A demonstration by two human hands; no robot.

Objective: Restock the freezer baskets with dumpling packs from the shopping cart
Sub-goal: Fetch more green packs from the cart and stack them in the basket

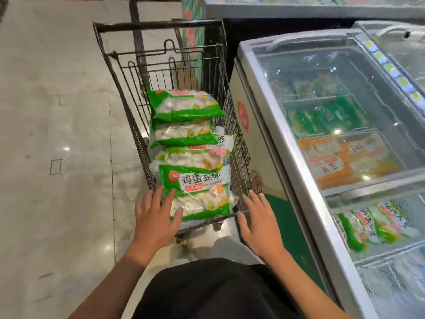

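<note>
Resting left hand (156, 217) on nearest dumpling pack (197, 192), fingers spread; pack's long axis crosswise in cart (161, 26); right hand (259, 224) open.

Even, fairly bright overhead light fills the scene, leaving small glints on the polished floor (66, 148) at left. Glare and reflections haze the freezer lids (340, 107) at right. Wide-angle bending curves the frame edges, and the lower right corner is smeared soft.

You have four dumpling packs (195, 155) in one shopping cart (161, 26), one freezer (276, 125), and two hands.
</note>
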